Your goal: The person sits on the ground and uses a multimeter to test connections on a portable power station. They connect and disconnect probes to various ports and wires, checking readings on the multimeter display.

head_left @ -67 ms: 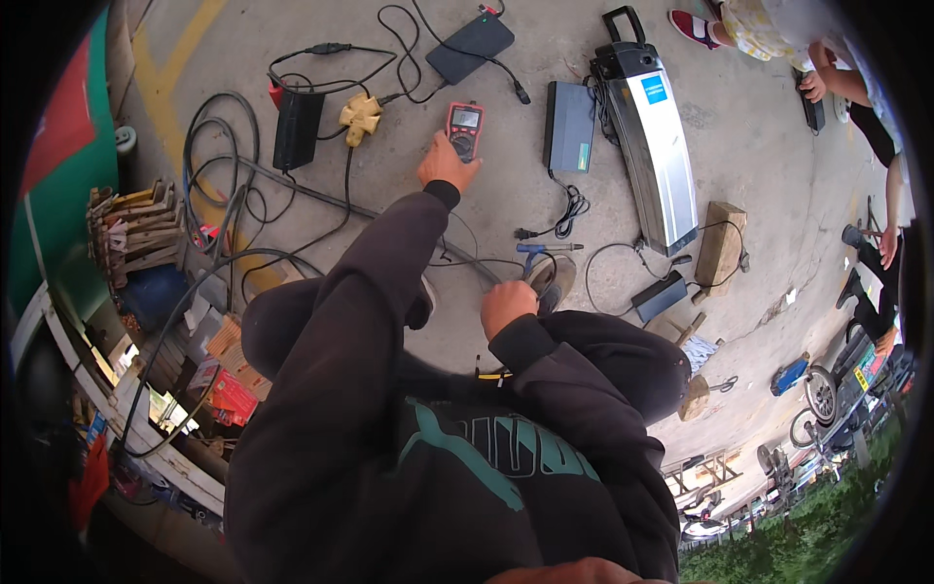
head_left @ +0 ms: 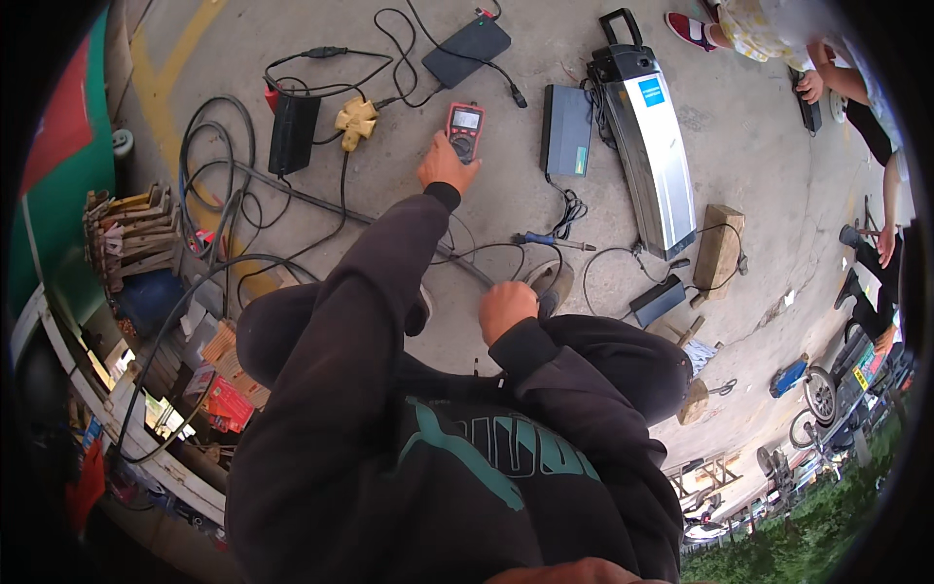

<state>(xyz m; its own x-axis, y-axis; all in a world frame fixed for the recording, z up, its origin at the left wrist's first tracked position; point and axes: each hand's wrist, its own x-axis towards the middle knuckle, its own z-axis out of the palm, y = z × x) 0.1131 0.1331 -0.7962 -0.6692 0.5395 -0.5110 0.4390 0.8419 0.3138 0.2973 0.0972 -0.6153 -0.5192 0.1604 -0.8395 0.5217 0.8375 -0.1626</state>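
My left hand (head_left: pixel 449 164) grips a red-framed digital multimeter (head_left: pixel 464 131) above the concrete floor, its screen facing up. Close to my body, in front of my right knee, my right hand (head_left: pixel 508 311) is closed; its fingers are curled and what they hold, if anything, is hidden. Just beyond it lies a blue-handled tool with a thin metal shaft, like a soldering iron (head_left: pixel 545 240). A thin black cable runs past my right shoe (head_left: pixel 553 285). Right of the multimeter sits a dark power adapter (head_left: pixel 566 131) with its cord bundled below.
A long silver battery case (head_left: pixel 650 146) with a black handle lies on the right, beside a wooden block (head_left: pixel 718 243). Black adapters (head_left: pixel 293 131), a yellow socket splitter (head_left: pixel 356 122) and looped cables cover the left. Another person's hand (head_left: pixel 809 87) is at the upper right.
The blue-handled tool has turned slightly and now lies more slanted beyond my right hand. Both hands stay almost where they were; the left keeps the multimeter.
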